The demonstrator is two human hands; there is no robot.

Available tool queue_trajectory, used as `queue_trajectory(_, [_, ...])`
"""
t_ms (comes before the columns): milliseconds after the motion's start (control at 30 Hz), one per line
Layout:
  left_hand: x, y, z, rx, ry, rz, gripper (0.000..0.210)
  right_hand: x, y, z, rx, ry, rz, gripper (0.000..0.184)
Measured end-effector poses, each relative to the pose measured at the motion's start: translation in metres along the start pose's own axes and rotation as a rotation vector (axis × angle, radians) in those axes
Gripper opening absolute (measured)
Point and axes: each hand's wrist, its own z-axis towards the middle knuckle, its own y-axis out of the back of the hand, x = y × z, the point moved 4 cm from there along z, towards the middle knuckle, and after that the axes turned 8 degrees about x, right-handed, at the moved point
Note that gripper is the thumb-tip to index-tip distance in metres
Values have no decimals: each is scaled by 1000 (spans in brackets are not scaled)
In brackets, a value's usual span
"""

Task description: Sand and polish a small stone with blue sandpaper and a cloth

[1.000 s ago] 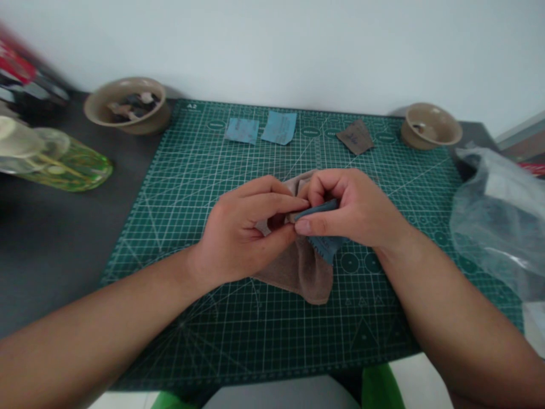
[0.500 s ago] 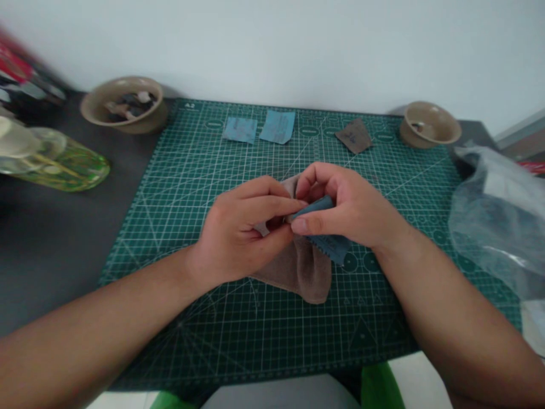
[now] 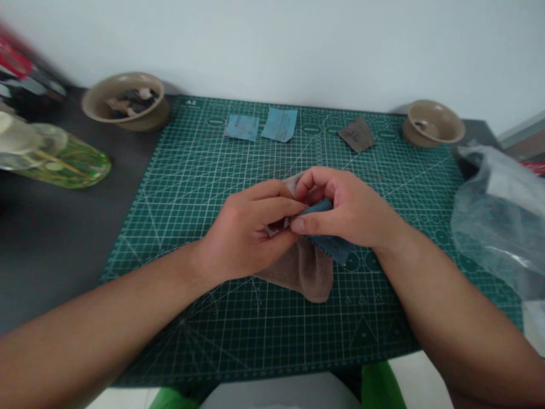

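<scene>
My right hand (image 3: 340, 207) is closed on a folded piece of blue sandpaper (image 3: 334, 248), its thumb pressing from the near side and part of the sheet hanging down to the right. My left hand (image 3: 251, 227) is closed in a pinch, fingertips meeting those of the right. Whatever small thing sits between the left fingertips is hidden by the fingers. Underneath both hands, a brown-grey cloth (image 3: 317, 275) lies crumpled on the green cutting mat (image 3: 204, 329).
Two blue sandpaper squares (image 3: 280, 125) and a brown one with writing (image 3: 356, 134) lie at the back. A bowl of small dark and pale pieces (image 3: 162, 116) stands left, by a bottle of green liquid (image 3: 80, 165). A smaller bowl (image 3: 451, 133) and clear plastic bag (image 3: 489, 199) are right.
My left hand has shifted slightly to the right, closer to the right fingertips. My right hand keeps its hold on the sandpaper almost in place. The whole view has shifted a little.
</scene>
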Motion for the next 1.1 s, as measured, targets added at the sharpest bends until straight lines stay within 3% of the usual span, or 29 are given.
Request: queue_trajectory(1100, [0, -2, -2, 48, 11, 30, 12, 0, -3, 0, 18, -9, -19, 25])
